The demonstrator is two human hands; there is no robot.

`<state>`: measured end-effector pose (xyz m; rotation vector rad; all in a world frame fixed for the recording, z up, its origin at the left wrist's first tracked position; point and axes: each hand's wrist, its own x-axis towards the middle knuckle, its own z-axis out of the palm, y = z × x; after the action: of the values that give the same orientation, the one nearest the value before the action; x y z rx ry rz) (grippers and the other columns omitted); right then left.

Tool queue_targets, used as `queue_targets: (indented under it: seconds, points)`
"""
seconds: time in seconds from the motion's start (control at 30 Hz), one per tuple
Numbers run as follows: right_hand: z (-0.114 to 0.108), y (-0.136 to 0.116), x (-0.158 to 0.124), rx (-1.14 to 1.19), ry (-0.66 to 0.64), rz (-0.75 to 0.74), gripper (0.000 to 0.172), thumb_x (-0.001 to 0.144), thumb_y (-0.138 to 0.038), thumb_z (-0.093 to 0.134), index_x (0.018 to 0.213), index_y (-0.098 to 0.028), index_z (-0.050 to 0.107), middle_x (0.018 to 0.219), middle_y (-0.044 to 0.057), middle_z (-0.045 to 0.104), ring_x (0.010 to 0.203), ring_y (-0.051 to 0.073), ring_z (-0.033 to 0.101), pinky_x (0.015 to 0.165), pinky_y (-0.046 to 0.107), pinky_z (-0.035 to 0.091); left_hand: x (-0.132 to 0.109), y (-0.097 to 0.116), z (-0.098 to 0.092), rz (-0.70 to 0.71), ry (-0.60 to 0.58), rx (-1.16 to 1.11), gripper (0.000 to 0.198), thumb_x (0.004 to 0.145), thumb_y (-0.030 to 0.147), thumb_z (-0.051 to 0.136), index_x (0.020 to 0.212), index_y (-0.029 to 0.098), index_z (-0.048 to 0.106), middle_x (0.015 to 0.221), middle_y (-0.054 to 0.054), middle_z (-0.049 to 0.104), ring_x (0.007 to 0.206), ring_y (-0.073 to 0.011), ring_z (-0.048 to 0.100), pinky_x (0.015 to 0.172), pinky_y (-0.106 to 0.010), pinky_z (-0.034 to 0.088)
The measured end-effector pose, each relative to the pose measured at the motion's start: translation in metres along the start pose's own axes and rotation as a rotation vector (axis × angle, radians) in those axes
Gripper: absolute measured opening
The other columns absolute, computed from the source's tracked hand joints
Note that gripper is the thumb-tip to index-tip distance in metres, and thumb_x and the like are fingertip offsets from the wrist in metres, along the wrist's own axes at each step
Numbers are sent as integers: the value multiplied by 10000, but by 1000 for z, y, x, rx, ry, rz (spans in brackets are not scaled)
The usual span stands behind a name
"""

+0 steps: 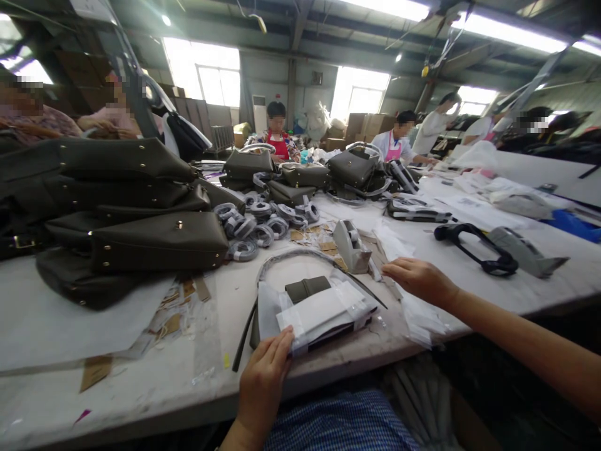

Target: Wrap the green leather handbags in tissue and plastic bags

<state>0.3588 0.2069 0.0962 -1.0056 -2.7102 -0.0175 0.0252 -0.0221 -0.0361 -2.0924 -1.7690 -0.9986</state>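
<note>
A dark olive handbag [307, 288], partly covered with white wrapping paper [326, 308], lies at the table's front edge. Its handle [293, 253] is wrapped in clear film and arches behind it. My left hand [267, 363] has its fingers closed over the near left corner of the wrapped bag; the thumb is mostly hidden. To the right, my right hand [422, 280] is raised beside a grey tape dispenser [351, 248]. Its fingertips are pinched together, and whatever lies between them is too small to make out.
Dark handbags [154, 241] are piled at the left. Several coiled, wrapped straps [263, 235] lie behind my work. A second tape dispenser [526, 250] and a black headband-like frame [474, 250] sit at the right. Cardboard scraps [96, 371] litter the table. Co-workers [280, 141] are across it.
</note>
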Motion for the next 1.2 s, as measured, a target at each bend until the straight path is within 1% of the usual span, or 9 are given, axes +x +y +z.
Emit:
queue_targets:
  seconds: [0.1, 0.2, 0.33, 0.43, 0.6, 0.87, 1.0, 1.1, 1.2]
  points:
    - [-4, -39, 12, 7, -59, -181, 243, 973, -376, 510, 986, -249, 717, 910, 98, 707, 855, 234, 621, 832, 339, 460, -1, 2, 0, -33, -23, -29, 395, 927, 45, 493, 1291, 185, 556, 1243, -26, 686, 1078, -198, 633, 924, -328, 567]
    - [1, -83, 31, 23, -132, -392, 242, 986, -374, 503, 961, -241, 705, 858, 81, 694, 787, 210, 605, 742, 317, 438, -2, 5, -1, -62, -34, -44, 403, 909, 57, 551, 1289, 192, 558, 1267, -33, 673, 1100, -203, 612, 956, -352, 559]
    - [17, -133, 62, 60, -199, -682, 275, 999, -363, 484, 848, -225, 668, 757, 49, 659, 705, 183, 575, 626, 305, 374, -2, 7, -1, -84, -53, -24, 413, 896, 77, 593, 1290, 196, 559, 1288, -50, 656, 1126, -213, 586, 979, -374, 556]
    - [35, -156, 90, 87, -269, -790, 270, 969, -370, 542, 769, -216, 638, 721, 26, 647, 670, 168, 566, 578, 301, 329, -1, 9, -1, -104, -40, 15, 363, 894, 90, 604, 1238, 206, 592, 1329, -73, 617, 1159, -235, 568, 976, -393, 557]
    - [60, -172, 131, 39, -447, -855, 186, 892, -332, 668, 756, -206, 658, 761, 13, 682, 650, 148, 573, 532, 282, 254, -1, 12, -1, -138, -14, 30, 316, 899, 95, 605, 1190, 219, 622, 1274, -98, 596, 1158, -243, 567, 967, -392, 554]
    - [74, -192, 167, -116, -691, -902, 113, 873, -342, 714, 817, -244, 719, 810, -10, 733, 661, 133, 599, 524, 263, 240, -4, 11, -1, -139, -35, -36, 316, 912, 93, 574, 1209, 194, 603, 1146, -86, 642, 1062, -222, 600, 953, -374, 546]
    - [82, -195, 176, -116, -755, -913, 123, 819, -375, 767, 850, -257, 748, 798, -12, 743, 652, 136, 590, 531, 254, 253, -2, 11, -3, -181, -30, -41, 269, 937, 129, 534, 1194, 183, 593, 1031, -71, 664, 948, -207, 625, 858, -350, 571]
    - [87, -197, 181, -119, -779, -906, 83, 791, -335, 783, 843, -270, 770, 765, -19, 743, 606, 129, 566, 531, 255, 253, -2, 11, -4, -179, -57, -13, 407, 929, 127, 554, 1327, 209, 539, 1008, -57, 658, 929, -198, 629, 842, -338, 569]
    - [91, -200, 187, -123, -797, -899, 119, 754, -375, 807, 832, -289, 783, 728, -36, 736, 567, 123, 539, 520, 257, 252, -4, 10, -2, -133, -40, -15, 453, 929, 106, 562, 1352, 267, 546, 1027, -52, 647, 939, -184, 622, 856, -324, 561]
